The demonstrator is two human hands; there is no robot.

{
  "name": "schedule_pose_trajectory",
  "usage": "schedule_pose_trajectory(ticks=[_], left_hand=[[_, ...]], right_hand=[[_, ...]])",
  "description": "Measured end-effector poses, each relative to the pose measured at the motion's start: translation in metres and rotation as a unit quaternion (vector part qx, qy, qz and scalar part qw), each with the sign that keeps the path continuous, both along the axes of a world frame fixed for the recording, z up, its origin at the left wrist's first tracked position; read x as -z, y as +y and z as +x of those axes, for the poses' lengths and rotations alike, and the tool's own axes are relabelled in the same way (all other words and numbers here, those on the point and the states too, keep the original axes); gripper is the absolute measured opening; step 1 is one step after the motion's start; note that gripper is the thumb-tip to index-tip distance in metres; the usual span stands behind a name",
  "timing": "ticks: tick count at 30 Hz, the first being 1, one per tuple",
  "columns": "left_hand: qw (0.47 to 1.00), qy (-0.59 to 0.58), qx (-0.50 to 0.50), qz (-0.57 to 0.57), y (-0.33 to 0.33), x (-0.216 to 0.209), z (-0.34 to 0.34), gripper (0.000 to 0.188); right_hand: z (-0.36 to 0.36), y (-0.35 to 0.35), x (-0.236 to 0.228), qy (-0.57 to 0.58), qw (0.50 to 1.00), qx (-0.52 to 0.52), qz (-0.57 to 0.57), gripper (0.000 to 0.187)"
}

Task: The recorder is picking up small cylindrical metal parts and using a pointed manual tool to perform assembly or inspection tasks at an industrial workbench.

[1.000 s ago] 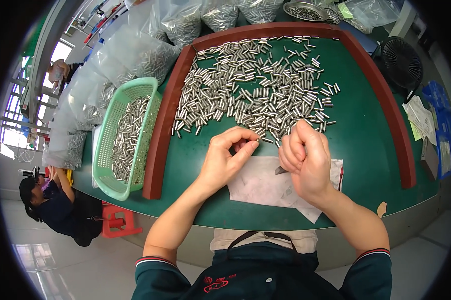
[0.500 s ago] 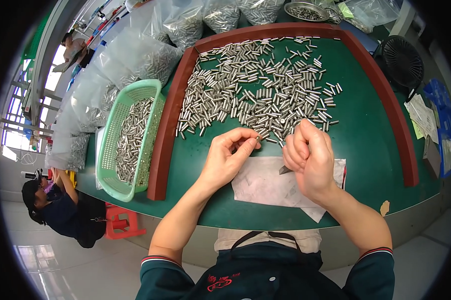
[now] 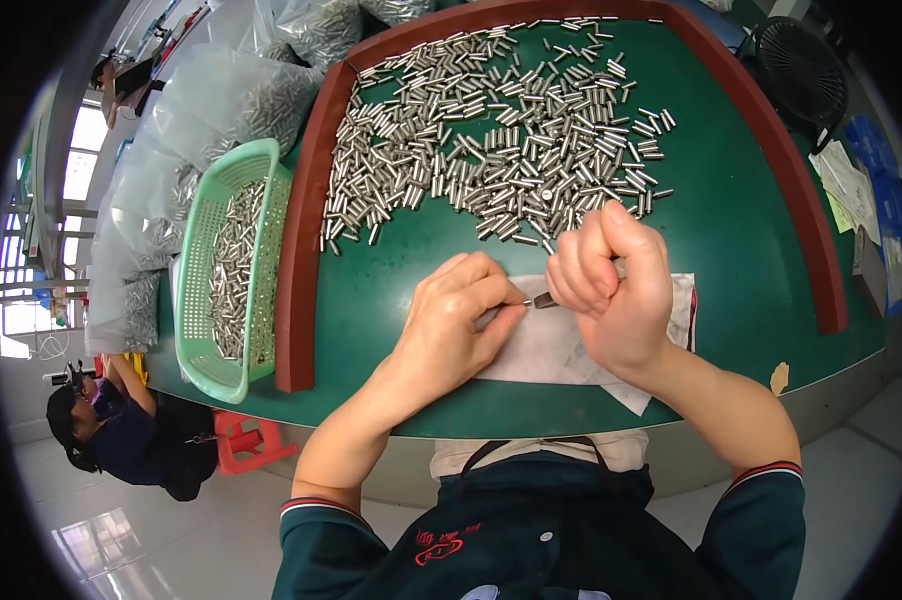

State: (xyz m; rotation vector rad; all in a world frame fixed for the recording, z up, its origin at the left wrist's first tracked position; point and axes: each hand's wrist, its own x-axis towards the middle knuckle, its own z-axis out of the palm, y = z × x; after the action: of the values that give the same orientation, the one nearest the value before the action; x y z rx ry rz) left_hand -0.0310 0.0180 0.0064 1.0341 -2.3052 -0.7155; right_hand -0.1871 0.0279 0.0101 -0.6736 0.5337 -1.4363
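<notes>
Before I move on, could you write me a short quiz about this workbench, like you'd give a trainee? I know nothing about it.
1. True or false: the green basket stands inside the brown frame.
2. What colour is the fan? A) white B) black C) red
3. Of the person's two hands, what does the right hand hold?

Key:
1. False; it stands outside, to the left.
2. B
3. A dark tool, mostly hidden, so its exact kind cannot be told. The left hand has a small metal piece at its fingertips.
</notes>
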Motion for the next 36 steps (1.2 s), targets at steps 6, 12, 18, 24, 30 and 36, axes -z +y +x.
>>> schedule_pose_trajectory(ticks=[6, 12, 18, 24, 30, 36], left_hand=[[1.000, -0.002, -0.006, -0.001, 0.000, -0.001, 0.001, 0.011], [1.000, 0.008, -0.013, 0.010, 0.001, 0.000, 0.001, 0.010], [1.000, 0.014, -0.016, 0.012, 0.002, 0.001, 0.000, 0.010], [0.999, 0.012, -0.017, 0.029, 0.001, 0.000, -0.002, 0.009], [0.999, 0.009, -0.013, 0.039, 0.000, -0.002, -0.003, 0.008], [1.000, 0.008, -0.021, 0.020, 0.003, -0.002, -0.003, 0.007]], right_hand=[[0.004, -0.002, 0.000, 0.019, 1.000, 0.000, 0.000, 0.042], [0.004, -0.001, 0.000, 0.022, 1.000, -0.004, 0.003, 0.042], [0.006, -0.001, 0.002, 0.026, 1.000, 0.000, 0.002, 0.042], [0.010, 0.000, 0.001, 0.059, 0.998, 0.011, -0.006, 0.043], [0.011, 0.002, 0.000, 0.096, 0.995, 0.005, -0.016, 0.039], [0.005, -0.004, -0.005, 0.040, 0.999, 0.003, 0.004, 0.042]])
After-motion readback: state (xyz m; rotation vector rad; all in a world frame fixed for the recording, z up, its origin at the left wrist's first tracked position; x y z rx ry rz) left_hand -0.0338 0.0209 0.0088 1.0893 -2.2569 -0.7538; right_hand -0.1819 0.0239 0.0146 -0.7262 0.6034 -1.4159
